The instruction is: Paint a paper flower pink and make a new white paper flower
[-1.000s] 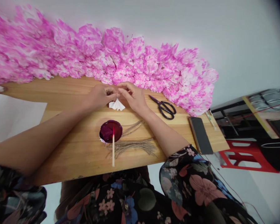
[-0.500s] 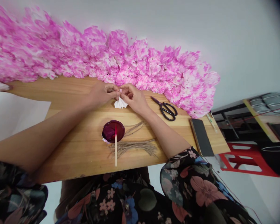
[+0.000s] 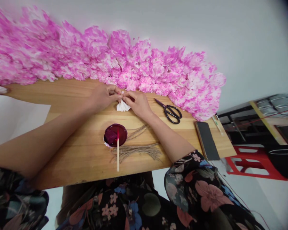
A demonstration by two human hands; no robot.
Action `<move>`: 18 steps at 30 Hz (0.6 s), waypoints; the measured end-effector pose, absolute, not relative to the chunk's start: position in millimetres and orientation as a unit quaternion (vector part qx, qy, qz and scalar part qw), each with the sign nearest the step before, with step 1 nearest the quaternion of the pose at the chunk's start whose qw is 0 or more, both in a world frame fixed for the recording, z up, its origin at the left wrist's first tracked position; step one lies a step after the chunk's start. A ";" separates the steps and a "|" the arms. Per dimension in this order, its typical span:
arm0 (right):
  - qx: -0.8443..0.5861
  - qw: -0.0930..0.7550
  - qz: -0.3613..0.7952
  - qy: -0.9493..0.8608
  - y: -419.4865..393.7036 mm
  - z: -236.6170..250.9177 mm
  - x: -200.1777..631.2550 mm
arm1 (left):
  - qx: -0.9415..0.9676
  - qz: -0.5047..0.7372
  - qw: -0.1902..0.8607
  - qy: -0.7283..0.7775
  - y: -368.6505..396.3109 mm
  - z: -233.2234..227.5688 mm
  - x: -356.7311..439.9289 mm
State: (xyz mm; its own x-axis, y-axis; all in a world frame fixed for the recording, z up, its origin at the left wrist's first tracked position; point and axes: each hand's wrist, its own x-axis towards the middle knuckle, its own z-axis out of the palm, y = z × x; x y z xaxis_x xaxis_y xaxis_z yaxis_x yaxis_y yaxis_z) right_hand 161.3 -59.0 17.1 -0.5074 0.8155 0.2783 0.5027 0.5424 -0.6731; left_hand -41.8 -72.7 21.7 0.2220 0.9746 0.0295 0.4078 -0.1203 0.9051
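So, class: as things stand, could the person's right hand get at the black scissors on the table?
Probably yes. The scissors lie flat on bare wood just beside the right hand, with nothing between them. But that hand, with the left hand, is pinching the white folded paper.

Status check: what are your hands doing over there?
Left hand and right hand both pinching the white paper. Paper fanned just above the table. Nothing blocking; scissors lie off right.
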 end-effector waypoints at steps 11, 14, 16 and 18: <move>-0.414 0.305 0.248 -0.821 -61.0 18.3 160.2 | 0.669 0.328 0.393 0.539 -77.2 31.5 -40.3; -0.412 0.312 0.251 -0.819 -61.0 18.4 160.4 | 0.674 0.320 0.377 0.548 -77.4 33.8 -39.5; -0.403 0.314 0.251 -0.822 -61.4 19.2 161.0 | 0.674 0.321 0.377 0.548 -77.1 34.0 -38.8; -0.395 0.314 0.243 -0.828 -62.0 20.3 161.8 | 0.672 0.323 0.384 0.545 -76.6 33.6 -38.3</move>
State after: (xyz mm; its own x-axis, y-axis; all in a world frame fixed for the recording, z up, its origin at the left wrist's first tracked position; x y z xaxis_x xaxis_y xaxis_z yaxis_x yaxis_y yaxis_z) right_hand 161.8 -62.0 20.3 -0.4904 0.8071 0.3288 0.5018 0.5699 -0.6507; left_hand -38.3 -76.6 33.6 0.1970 0.9803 0.0149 0.4851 -0.1107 0.8674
